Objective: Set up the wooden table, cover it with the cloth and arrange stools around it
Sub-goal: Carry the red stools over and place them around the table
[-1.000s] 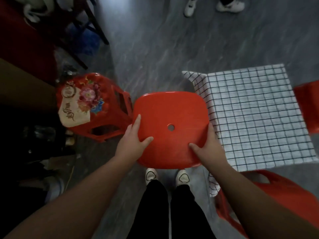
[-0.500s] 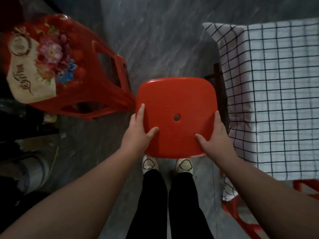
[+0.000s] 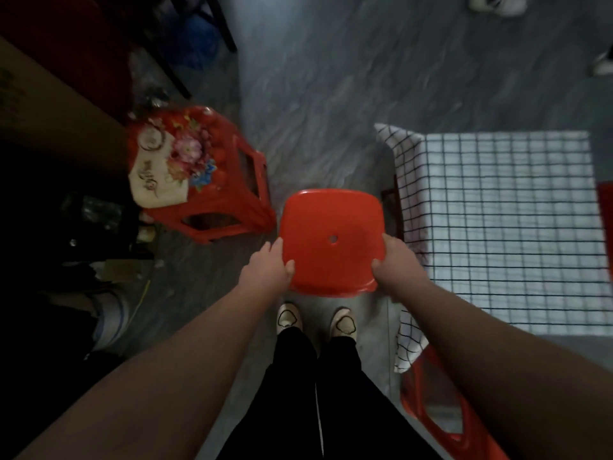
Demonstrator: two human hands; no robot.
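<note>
Standing on a grey floor (image 3: 315,94), looking straight down. Holding a plain red stool (image 3: 331,234) by its seat, out in front of the feet. Left hand (image 3: 267,272) clamped on the seat's left edge: thumb lying on top, fingers bent round the rim. Right hand (image 3: 396,265) gripping the right edge the same way, thumb on top and fingers wrapped out of sight below. Seat roughly level, with a small round hole at its middle. Legs hidden beneath it, so perhaps planted on the floor, perhaps lifted clear; no telling from this angle.

Just right of the held stool, the worktop (image 3: 388,202) — only a sliver of dark wood showing at its left side — draped in a white cloth (image 3: 504,227) with a black grid. Cloth corners hanging down at the far left and near left. Right rim of the seat close beside the hanging cloth.

To the left and apart, a flowered red stool (image 3: 199,180) upright on the floor. At the worktop's near side, a third red stool (image 3: 431,416), partly behind the right forearm and tucked under a hanging cloth corner. At the far right edge of view, a strip of another red seat (image 3: 605,227) against the worktop. Below the held stool, black trousers (image 3: 298,376) and pale shoes (image 3: 288,318).
</note>
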